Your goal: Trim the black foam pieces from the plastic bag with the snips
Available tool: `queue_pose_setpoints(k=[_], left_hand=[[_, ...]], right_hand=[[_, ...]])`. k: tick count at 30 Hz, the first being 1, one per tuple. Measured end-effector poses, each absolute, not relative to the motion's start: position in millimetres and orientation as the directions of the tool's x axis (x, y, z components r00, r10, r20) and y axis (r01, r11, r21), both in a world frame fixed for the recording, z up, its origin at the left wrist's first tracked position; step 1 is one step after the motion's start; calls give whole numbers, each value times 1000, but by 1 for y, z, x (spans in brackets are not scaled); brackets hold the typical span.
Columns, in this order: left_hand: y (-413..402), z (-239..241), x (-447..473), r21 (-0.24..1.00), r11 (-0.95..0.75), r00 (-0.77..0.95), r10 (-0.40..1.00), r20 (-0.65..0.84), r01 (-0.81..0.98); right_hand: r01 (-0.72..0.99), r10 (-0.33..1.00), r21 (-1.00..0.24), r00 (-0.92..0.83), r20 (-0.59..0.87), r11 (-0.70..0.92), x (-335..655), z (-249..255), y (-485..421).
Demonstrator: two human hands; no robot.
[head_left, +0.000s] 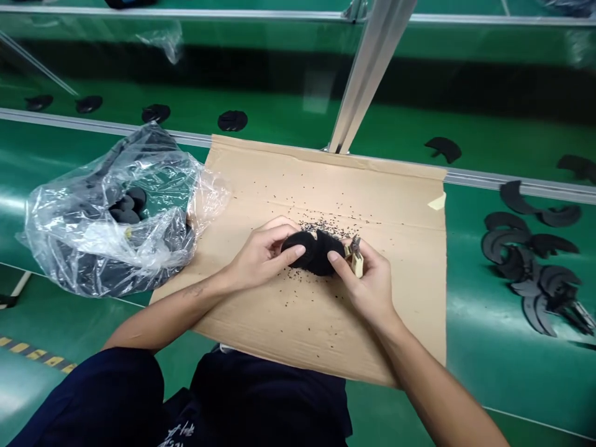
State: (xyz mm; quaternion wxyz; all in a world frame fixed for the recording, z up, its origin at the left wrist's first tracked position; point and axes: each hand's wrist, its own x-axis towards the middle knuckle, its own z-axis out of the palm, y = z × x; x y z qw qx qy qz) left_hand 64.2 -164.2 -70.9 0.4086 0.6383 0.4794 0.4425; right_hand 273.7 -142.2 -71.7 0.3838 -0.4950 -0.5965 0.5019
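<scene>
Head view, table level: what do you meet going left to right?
Clear plastic bag of black parts → left hand → black round part held by both hands → right hand with small cutter → loose black crescent pieces.

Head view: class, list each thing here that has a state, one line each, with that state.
Black foam piece: held in both hands above the cardboard.
Left hand: fingers closed on the piece.
Right hand: grips the piece and a small cutter.
Plastic bag: open, crumpled.
Cardboard sheet: flat, strewn with black crumbs.

factory line: green conveyor belt (279,124) carrying black parts (535,248).
</scene>
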Motion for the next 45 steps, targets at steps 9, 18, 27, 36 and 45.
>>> queue_pose_setpoints(k=[9, 18, 27, 36, 45], left_hand=[[-162, -80, 62, 985, -93, 203, 977, 63, 142], [-162, -84, 61, 952, -125, 221, 973, 63, 279], [-164, -87, 64, 972, -101, 244, 969, 48, 211], [-163, -80, 60, 901, -261, 301, 941, 156, 346], [-167, -80, 60, 756, -496, 420, 849, 320, 427]], right_hand=[[247, 966, -969, -244, -89, -26, 272, -71, -143], [248, 953, -969, -291, -80, -5, 272, -71, -146], [243, 955, -970, -288, -75, -2, 272, -72, -146], [328, 943, -933, -333, 32, 147, 277, -68, -141], [397, 891, -856, -430, 145, 331, 277, -73, -141]])
